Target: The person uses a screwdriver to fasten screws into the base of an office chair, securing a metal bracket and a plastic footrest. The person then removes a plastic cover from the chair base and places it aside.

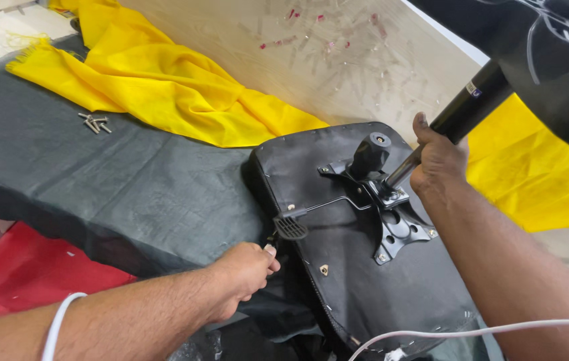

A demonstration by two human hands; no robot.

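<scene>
Two hands work an upturned chair seat [358, 281] on dark cloth: the left hand [244, 273] grips its front edge, the right hand [439, 164] clasps the post [455, 120] already seated in the plate [391, 220]; screws [95, 122] lie unused, well left.

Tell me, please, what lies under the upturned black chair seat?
The chair seat rests on dark grey fabric spread over the work surface. Whatever lies directly beneath the seat is covered and cannot be seen.

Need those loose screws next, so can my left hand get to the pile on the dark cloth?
Probably yes: the screws lie in the open with only bare dark cloth between, but the left hand now grips the seat edge.
</scene>
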